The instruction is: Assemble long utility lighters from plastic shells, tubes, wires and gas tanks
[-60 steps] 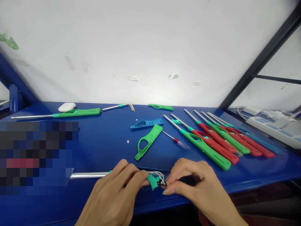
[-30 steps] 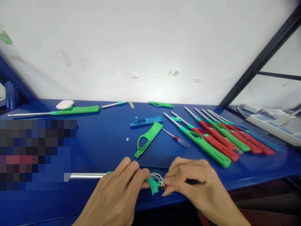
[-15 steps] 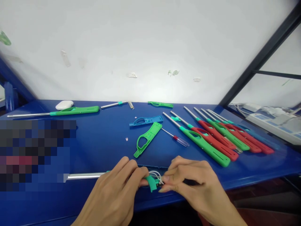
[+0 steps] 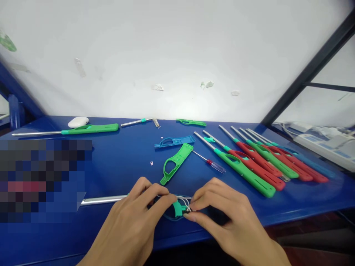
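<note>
Teal plastic, in the form of a curved piece [image 4: 177,209], is held at the fingertips of the left hand [image 4: 135,218], over a blue casing [image 4: 172,218] near the table's near edge. A small black part [image 4: 189,210] beside it is pinched narrowly between the thumb and fingers of the right hand [image 4: 235,218], with white wires [image 4: 185,200] looped next to it. A metal tube [image 4: 104,200] is partly covered by the left hand and is pointed left. On the blue table [image 4: 119,162], beyond the hands, a green handle half [image 4: 181,155] is laid at a slant, with a blue handle half [image 4: 181,141] on its far side and a screwdriver [image 4: 216,166] to its right. Red, green and blue lighters [image 4: 249,177] are lined up at the right. A green lighter [image 4: 102,128] is seen at the far left, beside a white case [image 4: 78,122].
</note>
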Motion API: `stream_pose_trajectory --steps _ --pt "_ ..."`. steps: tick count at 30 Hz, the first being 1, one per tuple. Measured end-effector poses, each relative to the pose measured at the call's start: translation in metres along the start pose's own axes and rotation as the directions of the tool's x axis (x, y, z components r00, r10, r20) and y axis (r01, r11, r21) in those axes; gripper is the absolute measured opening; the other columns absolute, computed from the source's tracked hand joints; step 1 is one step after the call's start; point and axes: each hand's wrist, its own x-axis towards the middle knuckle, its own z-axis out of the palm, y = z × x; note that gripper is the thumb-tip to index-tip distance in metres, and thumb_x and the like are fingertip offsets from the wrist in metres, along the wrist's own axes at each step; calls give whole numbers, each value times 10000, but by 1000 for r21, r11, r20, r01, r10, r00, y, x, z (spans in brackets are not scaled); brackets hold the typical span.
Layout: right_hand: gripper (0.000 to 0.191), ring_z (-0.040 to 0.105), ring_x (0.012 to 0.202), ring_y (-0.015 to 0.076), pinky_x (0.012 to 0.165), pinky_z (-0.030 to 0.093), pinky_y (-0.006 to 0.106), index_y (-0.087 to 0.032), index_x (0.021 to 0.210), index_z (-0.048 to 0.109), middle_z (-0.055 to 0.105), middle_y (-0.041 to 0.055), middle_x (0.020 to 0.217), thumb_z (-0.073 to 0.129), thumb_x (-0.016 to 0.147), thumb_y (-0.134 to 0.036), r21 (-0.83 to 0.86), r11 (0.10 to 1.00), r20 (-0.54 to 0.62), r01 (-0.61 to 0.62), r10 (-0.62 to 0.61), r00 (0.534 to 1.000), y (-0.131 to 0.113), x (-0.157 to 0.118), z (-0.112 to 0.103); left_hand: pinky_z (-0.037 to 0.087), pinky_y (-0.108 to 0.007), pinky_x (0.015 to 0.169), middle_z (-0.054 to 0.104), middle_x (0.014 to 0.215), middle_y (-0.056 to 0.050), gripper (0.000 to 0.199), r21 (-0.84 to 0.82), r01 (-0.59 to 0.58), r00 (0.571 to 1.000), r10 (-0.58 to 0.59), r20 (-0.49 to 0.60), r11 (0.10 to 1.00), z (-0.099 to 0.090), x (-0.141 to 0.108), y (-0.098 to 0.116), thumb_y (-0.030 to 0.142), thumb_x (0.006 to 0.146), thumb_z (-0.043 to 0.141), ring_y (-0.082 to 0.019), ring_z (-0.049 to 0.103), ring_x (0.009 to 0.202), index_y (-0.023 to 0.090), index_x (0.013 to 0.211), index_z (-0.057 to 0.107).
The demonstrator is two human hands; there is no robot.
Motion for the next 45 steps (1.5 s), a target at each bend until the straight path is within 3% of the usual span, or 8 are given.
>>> stream_pose_trajectory --steps 9,36,45 --pt "108 734 866 135 820 588 255 -244 994 798 832 -59 926 865 997 -159 21 1000 1 -22 22 1000 -1 -1 -1 576 -218 626 764 1024 0 587 8 6 1000 -5 -20 1000 1 3 -3 -120 895 415 -184 621 847 276 1195 727" --pt "98 718 850 141 810 584 281 -240 1011 753 830 -53 945 815 1035 -168 -38 999 3 -8 8 1000 -1 -4 0 470 -231 561 788 1054 14 543 64 -12 999 14 -36 998 -1 5 -2 -117 948 420 -184 601 859 261 1192 725" --pt "81 718 862 163 811 583 300 -233 1026 762 829 -26 962 789 1045 -159 -51 999 28 4 -3 1000 -2 -4 -1 499 -247 575 786 1025 18 503 82 -8 998 13 -62 997 1 8 -2 -110 941 446 -181 604 836 246 1148 735"
